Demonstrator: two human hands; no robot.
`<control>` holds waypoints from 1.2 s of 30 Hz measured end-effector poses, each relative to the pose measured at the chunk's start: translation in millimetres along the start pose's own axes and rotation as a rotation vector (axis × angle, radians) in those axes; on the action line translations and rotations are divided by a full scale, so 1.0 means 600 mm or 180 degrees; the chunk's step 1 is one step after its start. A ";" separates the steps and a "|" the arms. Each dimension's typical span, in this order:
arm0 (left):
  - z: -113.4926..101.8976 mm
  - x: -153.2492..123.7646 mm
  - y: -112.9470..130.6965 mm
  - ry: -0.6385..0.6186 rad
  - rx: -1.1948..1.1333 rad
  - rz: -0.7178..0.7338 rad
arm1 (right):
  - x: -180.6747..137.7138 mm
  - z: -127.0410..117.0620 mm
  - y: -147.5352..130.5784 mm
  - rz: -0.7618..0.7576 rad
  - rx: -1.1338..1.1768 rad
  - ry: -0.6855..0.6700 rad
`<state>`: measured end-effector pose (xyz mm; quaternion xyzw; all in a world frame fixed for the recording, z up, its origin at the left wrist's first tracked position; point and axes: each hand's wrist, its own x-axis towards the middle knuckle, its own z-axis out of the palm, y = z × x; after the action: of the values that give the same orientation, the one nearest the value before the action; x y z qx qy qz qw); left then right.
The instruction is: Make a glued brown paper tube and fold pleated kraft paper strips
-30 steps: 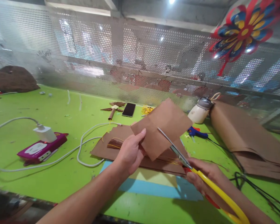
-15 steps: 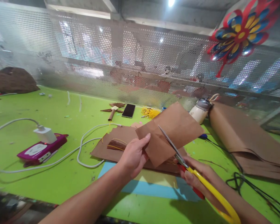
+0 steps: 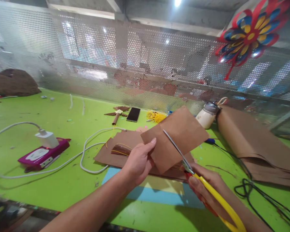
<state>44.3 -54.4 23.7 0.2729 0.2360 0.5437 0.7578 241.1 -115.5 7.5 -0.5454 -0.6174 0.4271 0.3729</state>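
Observation:
My left hand (image 3: 138, 161) pinches the left edge of a folded brown paper piece (image 3: 183, 133) and holds it up over the green table (image 3: 38, 180). My right hand (image 3: 204, 187) grips scissors (image 3: 207, 190) with yellow and red handles. Their steel blades lie across the brown paper, running up and left from my fingers. Under the raised paper lie more brown paper sheets (image 3: 125, 149), and below those a blue sheet (image 3: 157, 193) and a yellow sheet (image 3: 164, 183).
A magenta power strip (image 3: 42, 154) with a white charger and looping white cable (image 3: 87, 151) sits left. A phone (image 3: 133, 114), a small brown paper fan (image 3: 117, 112), a white jar (image 3: 206, 116), a large brown paper roll (image 3: 253, 141) and black cords (image 3: 263, 196) lie behind and right. A perforated metal screen backs the table.
The brown paper and my left hand have shifted a little right and down. The scissors moved slightly with my right hand and stay across the paper.

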 end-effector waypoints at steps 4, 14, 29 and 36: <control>0.000 0.001 0.000 -0.0019 -0.0021 0.0036 | 0.001 0.005 -0.006 -0.0085 -0.0010 -0.0030; 0.008 -0.009 -0.005 0.0024 0.0167 -0.0257 | 0.005 0.003 -0.031 -0.0375 -0.0194 -0.0098; 0.006 -0.006 -0.008 0.0047 0.0179 -0.0262 | 0.007 0.013 -0.008 -0.0136 -0.0104 0.0015; 0.002 -0.002 -0.010 0.0061 0.0216 -0.0299 | 0.004 0.018 -0.016 0.0000 -0.0026 0.0077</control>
<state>49.2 -57.2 20.6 0.2819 0.2741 0.5017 0.7705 227.3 -115.1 12.5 -0.5520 -0.6146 0.4179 0.3781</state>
